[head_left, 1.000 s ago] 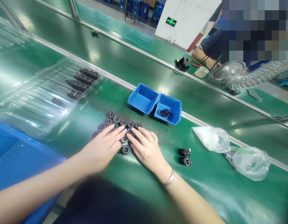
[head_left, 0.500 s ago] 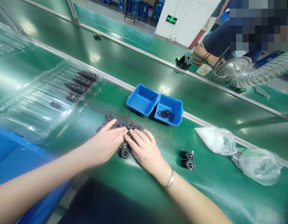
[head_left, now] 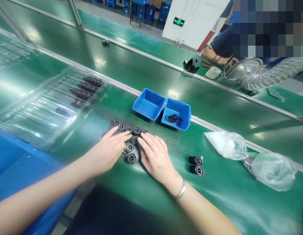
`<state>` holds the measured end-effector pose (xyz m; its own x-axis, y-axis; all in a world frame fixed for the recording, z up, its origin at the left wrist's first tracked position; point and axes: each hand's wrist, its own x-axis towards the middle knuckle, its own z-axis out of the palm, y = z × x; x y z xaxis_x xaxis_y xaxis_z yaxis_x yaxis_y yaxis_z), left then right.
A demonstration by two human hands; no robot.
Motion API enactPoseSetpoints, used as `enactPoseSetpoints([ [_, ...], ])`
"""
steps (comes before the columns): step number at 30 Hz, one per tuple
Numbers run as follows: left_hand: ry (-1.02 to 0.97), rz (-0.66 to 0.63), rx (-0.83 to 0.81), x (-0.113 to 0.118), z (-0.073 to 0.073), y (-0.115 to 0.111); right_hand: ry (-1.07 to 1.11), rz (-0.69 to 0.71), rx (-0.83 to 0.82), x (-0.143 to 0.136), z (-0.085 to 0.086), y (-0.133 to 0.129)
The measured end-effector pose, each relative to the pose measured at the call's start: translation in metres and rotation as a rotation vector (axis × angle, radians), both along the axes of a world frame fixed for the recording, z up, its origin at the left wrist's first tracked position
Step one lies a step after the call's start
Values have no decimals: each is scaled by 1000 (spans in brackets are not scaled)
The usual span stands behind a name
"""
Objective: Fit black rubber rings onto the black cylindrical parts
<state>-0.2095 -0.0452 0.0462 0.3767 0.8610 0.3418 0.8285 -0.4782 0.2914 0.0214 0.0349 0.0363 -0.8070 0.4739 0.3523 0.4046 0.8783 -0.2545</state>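
Note:
Several short black cylindrical parts (head_left: pixel 131 158) with ringed, slotted tops stand grouped on the green worktop (head_left: pixel 151 209). Over the left side of this group lies my left hand (head_left: pixel 106 151), its fingers stretched across the tops and hiding some of them. On the right side my right hand (head_left: pixel 156 158) rests with extended fingers, the tips touching or just over the parts at the group's edge. Neither hand is wrapped round a part. Farther right, two black cylinders (head_left: pixel 196 170) lie on their sides.
Behind the group sit two blue bins (head_left: pixel 149 106), the right one holding black rubber rings (head_left: pixel 173 119). A clear tray (head_left: pixel 47 107) with dark parts is at left, a blue crate (head_left: pixel 24 176) below it. Plastic bags (head_left: pixel 226 145) lie right. A co-worker's arm (head_left: pixel 212 54) is beyond the rail.
My hands have moved apart: the left slid a little left, the right slightly right. More of the black parts between them now show. The view has shifted slightly.

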Motion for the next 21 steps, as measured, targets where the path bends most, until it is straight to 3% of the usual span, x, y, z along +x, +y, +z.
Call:
enactPoseSetpoints([
  [5, -63, -25, 78, 11, -1, -37, 142, -179, -172, 13, -9, -6],
  [11, 17, -134, 124, 28, -4, -66, 190, -97, -290, 3, -12, -4],
  [16, -34, -39, 103, 24, -1, -75, 226, -113, -248, 10, 3, -15],
  [21, -114, 10, 13, 29, 5, -76, 169, 39, -475, 14, 15, -40],
])
